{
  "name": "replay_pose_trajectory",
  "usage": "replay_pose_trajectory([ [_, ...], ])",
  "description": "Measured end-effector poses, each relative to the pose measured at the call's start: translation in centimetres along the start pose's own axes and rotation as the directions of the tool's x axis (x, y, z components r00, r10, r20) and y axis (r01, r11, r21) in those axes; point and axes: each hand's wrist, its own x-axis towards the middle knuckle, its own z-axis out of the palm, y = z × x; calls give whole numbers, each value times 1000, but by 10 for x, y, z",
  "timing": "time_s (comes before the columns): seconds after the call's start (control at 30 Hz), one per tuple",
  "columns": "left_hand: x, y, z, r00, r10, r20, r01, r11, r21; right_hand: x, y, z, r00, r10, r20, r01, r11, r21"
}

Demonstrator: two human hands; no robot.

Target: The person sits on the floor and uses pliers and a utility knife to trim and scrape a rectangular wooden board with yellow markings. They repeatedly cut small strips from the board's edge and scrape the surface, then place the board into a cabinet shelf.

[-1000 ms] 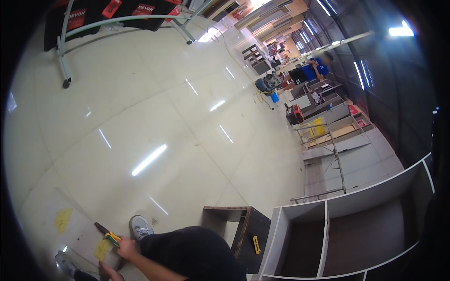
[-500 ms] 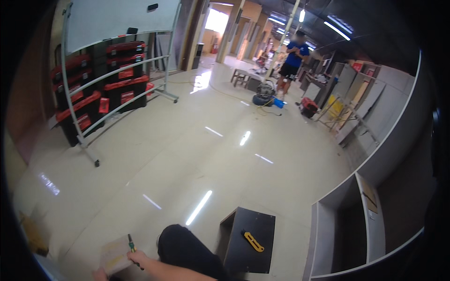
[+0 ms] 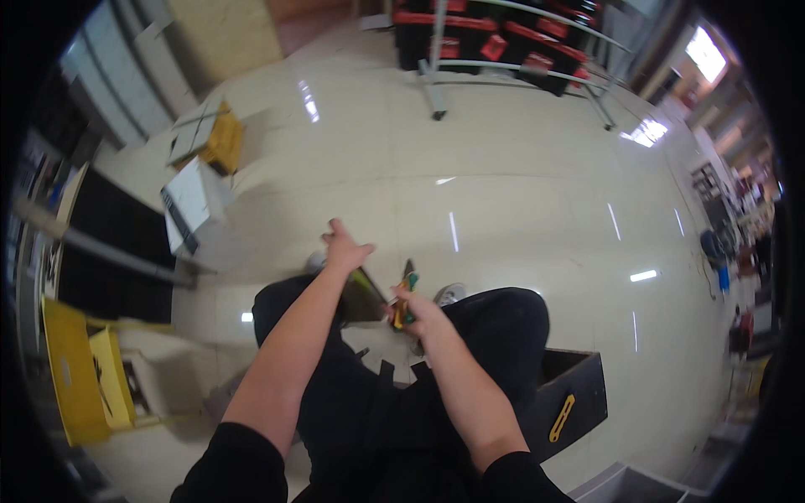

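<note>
My left hand (image 3: 344, 249) is stretched out over the floor between my knees, its fingers spread and nothing in them. My right hand (image 3: 417, 310) is closed around what look like pliers (image 3: 408, 291) with green and orange handles, their dark pointed tip facing away from me. Below and between my hands is a dark boxy piece (image 3: 362, 303) with a greenish edge; my left arm partly hides it. To the right of my right knee, a yellow utility knife (image 3: 562, 418) lies on a dark box-shaped cabinet part (image 3: 591, 394).
A yellow step stool (image 3: 71, 369) stands at the left. Beyond it are a white box (image 3: 197, 205) and a yellow-sided box (image 3: 222, 138). A wheeled metal stand (image 3: 436, 92) is ahead, before red-and-black toolboxes (image 3: 449, 42). Pale furniture (image 3: 625, 484) sits at lower right.
My view has swung left and down. My left hand, earlier low beside a pale board, now shows with spread fingers. The pliers stay in my right hand.
</note>
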Motion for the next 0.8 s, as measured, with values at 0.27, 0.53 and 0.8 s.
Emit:
replay_pose_trajectory([
  [0.27,-12,21,14,960,-52,-273,-14,971,-237,-40,-18,5,979,-203,-32,196,967,-163],
  [0.53,-6,36,1,976,-18,-216,0,997,-81,-138,-17,-6,996,-50,-71,-4,792,-611],
  [0.8,-5,29,-11,993,-60,-98,47,990,-131,-145,-16,11,999,28,-36,-45,733,-678],
])
